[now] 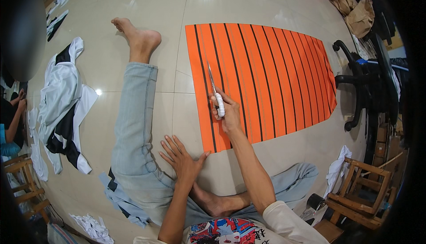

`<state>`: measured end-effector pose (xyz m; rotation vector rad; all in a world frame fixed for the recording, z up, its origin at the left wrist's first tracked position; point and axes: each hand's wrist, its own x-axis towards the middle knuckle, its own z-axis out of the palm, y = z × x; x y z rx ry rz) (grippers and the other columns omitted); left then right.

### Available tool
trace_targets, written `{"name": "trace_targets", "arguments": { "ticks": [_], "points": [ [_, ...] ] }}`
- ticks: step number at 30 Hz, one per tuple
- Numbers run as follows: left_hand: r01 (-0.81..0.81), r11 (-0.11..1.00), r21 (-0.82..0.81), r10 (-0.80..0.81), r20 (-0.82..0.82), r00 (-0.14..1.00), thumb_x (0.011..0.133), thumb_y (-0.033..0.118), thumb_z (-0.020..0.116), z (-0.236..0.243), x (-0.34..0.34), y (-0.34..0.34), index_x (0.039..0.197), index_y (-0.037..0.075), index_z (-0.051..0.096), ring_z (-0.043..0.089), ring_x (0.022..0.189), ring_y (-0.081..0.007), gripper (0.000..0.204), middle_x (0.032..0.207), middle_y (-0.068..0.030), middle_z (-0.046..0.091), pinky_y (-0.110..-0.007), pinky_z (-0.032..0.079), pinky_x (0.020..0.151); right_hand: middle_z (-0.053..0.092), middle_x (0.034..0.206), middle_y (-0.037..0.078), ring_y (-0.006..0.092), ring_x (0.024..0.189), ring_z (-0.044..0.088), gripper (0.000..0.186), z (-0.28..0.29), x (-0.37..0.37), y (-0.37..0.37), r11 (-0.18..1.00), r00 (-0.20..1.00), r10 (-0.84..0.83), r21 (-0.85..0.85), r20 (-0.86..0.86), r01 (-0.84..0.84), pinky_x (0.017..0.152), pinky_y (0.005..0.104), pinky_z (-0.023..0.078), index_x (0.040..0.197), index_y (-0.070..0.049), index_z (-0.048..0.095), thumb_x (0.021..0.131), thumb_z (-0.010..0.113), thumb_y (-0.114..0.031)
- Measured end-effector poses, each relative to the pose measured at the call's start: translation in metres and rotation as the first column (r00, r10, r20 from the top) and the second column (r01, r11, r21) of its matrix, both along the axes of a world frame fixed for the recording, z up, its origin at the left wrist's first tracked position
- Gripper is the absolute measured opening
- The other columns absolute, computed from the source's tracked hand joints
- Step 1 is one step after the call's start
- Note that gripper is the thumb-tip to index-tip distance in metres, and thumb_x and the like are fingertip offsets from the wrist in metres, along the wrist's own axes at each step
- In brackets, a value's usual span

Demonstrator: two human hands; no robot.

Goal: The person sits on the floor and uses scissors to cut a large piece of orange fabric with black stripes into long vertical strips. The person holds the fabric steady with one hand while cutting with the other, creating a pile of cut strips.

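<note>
An orange fabric sheet with black stripes (277, 80) lies spread on the tiled floor in front of me. My right hand (228, 111) is closed around the scissors (220, 105), whose handle is wrapped in white. Their blades lie over the left part of the fabric, pointing away from me; whether they are parted I cannot make out. With fingers spread, my left hand (184, 160) rests flat on the floor, its thumb at the fabric's near left corner.
My outstretched leg (136, 111) lies left of the fabric. White and black cloth (64, 106) is heaped farther left. A black wheeled chair base (355, 80) stands past the fabric's right end, a wooden stool (361, 190) at the lower right. Another person's arm (15, 117) shows at the far left.
</note>
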<state>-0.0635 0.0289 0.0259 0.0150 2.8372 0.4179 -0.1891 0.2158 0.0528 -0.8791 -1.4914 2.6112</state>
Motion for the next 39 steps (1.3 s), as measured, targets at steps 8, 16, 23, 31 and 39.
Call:
{"name": "trace_targets", "arguments": {
  "ticks": [8,16,23,31,39],
  "points": [
    [-0.009,0.999,0.051,0.009,0.012,1.0,0.077,0.086,0.059,0.003,-0.002,0.0,0.157,-0.013,0.003,-0.015,0.151,-0.053,0.138,0.163,-0.0368,-0.005,-0.072,-0.009,0.114,0.068,0.079,0.003,0.0067,0.05,0.055,0.054,0.006,-0.006,0.001,1.0,0.999,-0.03,-0.004,0.016,0.03,0.039,0.0205,0.038,0.137,0.001,0.061,0.086,0.078,-0.009],
    [-0.021,0.999,0.047,0.02,0.018,1.0,0.076,0.086,0.059,0.003,-0.003,0.001,0.157,-0.012,0.003,-0.014,0.151,-0.0538,0.139,0.163,-0.0373,-0.004,-0.073,-0.009,0.113,0.072,0.091,0.008,0.0062,0.051,0.057,0.061,0.006,-0.029,0.004,0.999,1.0,0.018,0.033,0.001,-0.018,0.04,0.0182,0.041,0.143,0.006,0.051,0.091,0.075,-0.014],
    [-0.015,0.999,0.046,0.014,0.012,1.0,0.076,0.087,0.058,0.001,-0.002,0.0,0.156,-0.013,0.004,-0.014,0.151,-0.0536,0.139,0.163,-0.0375,-0.005,-0.073,-0.01,0.113,0.073,0.091,0.007,0.0064,0.052,0.06,0.059,-0.002,-0.032,0.006,0.999,0.999,0.033,0.03,-0.013,-0.032,0.041,0.0175,0.044,0.141,0.006,0.054,0.089,0.076,-0.012],
    [-0.015,1.0,0.013,0.015,0.026,1.0,0.075,0.085,0.061,0.003,-0.004,0.001,0.157,-0.012,-0.001,-0.013,0.152,-0.0533,0.141,0.164,-0.0362,-0.007,-0.072,-0.008,0.114,0.069,0.081,0.003,0.0063,0.05,0.057,0.056,0.002,-0.039,0.009,0.999,1.0,0.01,0.047,-0.005,-0.01,0.04,0.0184,0.04,0.138,0.006,0.057,0.089,0.076,-0.014],
    [-0.02,1.0,0.017,0.019,0.057,0.998,0.074,0.084,0.064,0.005,-0.003,0.002,0.157,-0.012,-0.001,-0.014,0.151,-0.0531,0.143,0.163,-0.0366,-0.008,-0.072,-0.009,0.114,0.062,0.069,0.0,0.0069,0.048,0.056,0.051,0.005,-0.063,0.009,0.998,1.0,-0.016,0.058,-0.009,0.016,0.038,0.0202,0.037,0.135,0.002,0.063,0.088,0.077,-0.013]
  ]
}}
